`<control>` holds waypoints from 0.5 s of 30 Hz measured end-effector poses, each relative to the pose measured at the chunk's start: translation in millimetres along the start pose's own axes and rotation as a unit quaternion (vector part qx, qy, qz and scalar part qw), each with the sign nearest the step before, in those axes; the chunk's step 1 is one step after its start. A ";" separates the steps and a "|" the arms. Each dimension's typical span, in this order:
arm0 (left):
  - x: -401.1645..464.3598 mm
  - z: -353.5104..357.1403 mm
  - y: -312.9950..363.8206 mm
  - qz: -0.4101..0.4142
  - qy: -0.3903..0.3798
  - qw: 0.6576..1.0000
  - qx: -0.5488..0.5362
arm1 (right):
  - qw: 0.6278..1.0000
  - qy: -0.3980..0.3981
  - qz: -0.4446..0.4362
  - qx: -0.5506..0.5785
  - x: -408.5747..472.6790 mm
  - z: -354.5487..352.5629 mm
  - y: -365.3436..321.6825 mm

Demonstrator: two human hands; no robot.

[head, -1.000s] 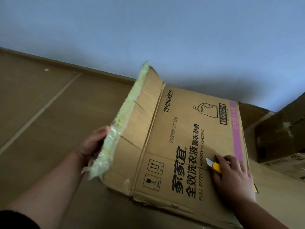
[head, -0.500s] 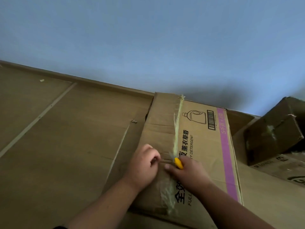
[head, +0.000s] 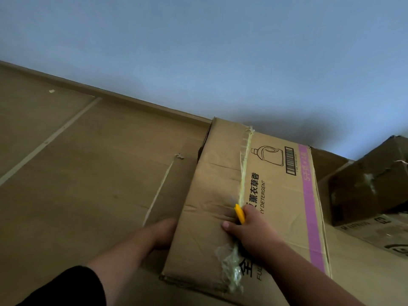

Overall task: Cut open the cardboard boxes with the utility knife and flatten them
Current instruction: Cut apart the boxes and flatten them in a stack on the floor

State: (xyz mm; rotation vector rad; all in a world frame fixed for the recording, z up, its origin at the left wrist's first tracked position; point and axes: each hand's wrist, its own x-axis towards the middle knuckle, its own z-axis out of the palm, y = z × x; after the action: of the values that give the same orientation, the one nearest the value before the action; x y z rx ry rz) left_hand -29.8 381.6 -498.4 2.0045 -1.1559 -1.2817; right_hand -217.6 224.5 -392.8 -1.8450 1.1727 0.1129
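Head view: the detergent box lay flat on the cardboard-covered floor, its long axis running from the near edge away toward the blue wall, the far end touching the wall's base. A strip of yellowed tape ran lengthwise down the seam between the plain left flap and the printed right panel, torn and bunched at the near end. The right hand rested on the box at mid-seam, fingers curled tight around the yellow utility knife, thumb pressed on the left flap. The knife's visible yellow end pointed far and slightly left, along the seam; the blade could not be seen. The left hand sat against the box's near-left edge, fingers tucked under or behind the cardboard, so their spread could not be determined. A second box stood tilted at far right, well apart from both hands.
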 end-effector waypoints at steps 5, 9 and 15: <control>-36.0 -52.0 -18.5 -0.075 -0.007 0.996 0.056 | 0.999 0.012 -0.006 -0.046 0.2 5.8 3.0; -94.3 -66.3 -51.7 -0.126 0.002 0.989 0.083 | 0.992 0.045 -0.035 -0.111 2.8 3.4 -5.7; -152.0 -9.4 -39.6 -0.224 0.151 0.960 -0.068 | 0.975 0.109 -0.087 -0.172 21.9 4.1 -25.6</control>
State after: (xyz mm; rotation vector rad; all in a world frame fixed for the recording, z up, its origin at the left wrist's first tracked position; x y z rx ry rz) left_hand -36.2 531.5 -451.1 2.3334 -0.4724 -1.1581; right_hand -184.9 216.0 -389.7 -2.3045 1.1894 0.0141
